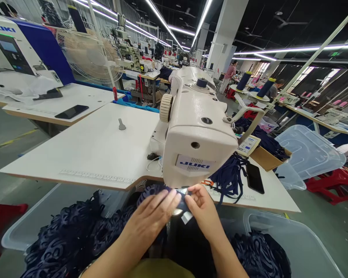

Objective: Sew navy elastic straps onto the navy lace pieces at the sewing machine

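Both my hands are at the front of a white JUKI sewing machine (200,150), just below its head. My left hand (153,212) has its fingers close together over a small navy fabric piece (183,200), and its thumb is hidden underneath. My right hand (201,204) pinches the right edge of this piece between thumb and bent forefinger. A white tag (186,217) hangs below the fabric between my hands. The needle and presser foot are mostly hidden by the machine head and my fingers. More navy fabric (147,193) trails off beside my left fingers.
Clear plastic bins (295,235) with navy straps (258,255) stand below the table (104,146) on both sides. Right of the machine lie a bundle of navy straps (227,177) and a black phone (254,178). A grey metal piece (121,124) lies on the left tabletop.
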The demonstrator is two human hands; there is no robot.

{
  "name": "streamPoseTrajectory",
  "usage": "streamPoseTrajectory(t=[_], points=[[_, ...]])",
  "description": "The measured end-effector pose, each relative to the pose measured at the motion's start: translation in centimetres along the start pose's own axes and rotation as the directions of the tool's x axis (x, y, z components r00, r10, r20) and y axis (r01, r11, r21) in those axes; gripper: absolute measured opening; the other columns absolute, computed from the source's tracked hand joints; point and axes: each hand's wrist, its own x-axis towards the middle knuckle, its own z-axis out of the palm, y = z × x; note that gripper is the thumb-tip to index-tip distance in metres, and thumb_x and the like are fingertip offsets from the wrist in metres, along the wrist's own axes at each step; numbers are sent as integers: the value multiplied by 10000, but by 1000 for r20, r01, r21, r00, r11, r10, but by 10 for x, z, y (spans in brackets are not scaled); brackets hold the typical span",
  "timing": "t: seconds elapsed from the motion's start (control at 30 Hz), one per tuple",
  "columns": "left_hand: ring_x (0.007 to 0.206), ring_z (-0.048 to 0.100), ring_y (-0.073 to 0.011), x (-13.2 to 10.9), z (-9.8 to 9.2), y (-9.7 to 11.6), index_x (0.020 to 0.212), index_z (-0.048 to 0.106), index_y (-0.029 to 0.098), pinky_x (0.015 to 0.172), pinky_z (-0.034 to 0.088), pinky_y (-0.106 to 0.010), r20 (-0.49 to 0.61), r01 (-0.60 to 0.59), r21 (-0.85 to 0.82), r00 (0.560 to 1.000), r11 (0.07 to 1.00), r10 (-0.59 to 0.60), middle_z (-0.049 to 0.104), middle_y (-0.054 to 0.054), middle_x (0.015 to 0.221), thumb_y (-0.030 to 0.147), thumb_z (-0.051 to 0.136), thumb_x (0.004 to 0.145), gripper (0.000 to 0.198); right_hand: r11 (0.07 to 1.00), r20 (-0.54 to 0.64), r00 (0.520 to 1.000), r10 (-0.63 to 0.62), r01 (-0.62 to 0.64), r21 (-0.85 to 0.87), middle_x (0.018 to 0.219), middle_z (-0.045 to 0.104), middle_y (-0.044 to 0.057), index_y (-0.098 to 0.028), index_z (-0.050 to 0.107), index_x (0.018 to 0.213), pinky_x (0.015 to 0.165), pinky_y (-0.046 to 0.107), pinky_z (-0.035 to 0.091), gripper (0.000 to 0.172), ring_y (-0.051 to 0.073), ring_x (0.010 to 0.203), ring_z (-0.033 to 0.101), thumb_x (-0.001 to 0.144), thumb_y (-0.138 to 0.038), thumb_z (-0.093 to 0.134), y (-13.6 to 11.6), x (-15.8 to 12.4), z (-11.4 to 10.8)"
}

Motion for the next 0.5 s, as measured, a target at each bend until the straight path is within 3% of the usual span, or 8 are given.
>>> streamPoseTrajectory(t=[0.07,0.17,0.33,0.5], points=[[1232,471,-142,-2,6,-4,1293,530,192,1047,284,-289,21,-122,-38,992,992,123,593,-17,1295,90,273,977,420,980,-29,996,-82,75,-186,782,505,-25,-227,545,981,650,244,415,154,120,667,473,839,-259,594,2,2,5],[1256,454,-144,-6,13,-9,1325,508,219,1069,247,-305,20,-120,-59,992,991,122,567,0,1335,155,292,1000,396,898,53,984,-171,178,-403,885,562,5,-236,574,1049,747,273,434,170,148,787,532,882,-235,542,-2,-1,-1],[1268,446,-130,-10,15,-9,1329,504,295,1108,162,-330,17,-85,-66,996,994,87,585,18,1315,212,310,1008,384,862,191,964,-183,251,-441,981,578,22,-263,535,1196,830,278,446,276,160,907,559,939,-217,445,-9,-8,-14],[1279,447,-116,-11,13,-5,1345,491,281,1122,161,-308,-18,-5,-86,1000,996,4,593,0,1306,177,316,997,403,803,194,943,-269,331,-495,952,546,37,-229,588,1039,812,286,444,170,172,902,535,923,-199,468,-6,2,-11]])
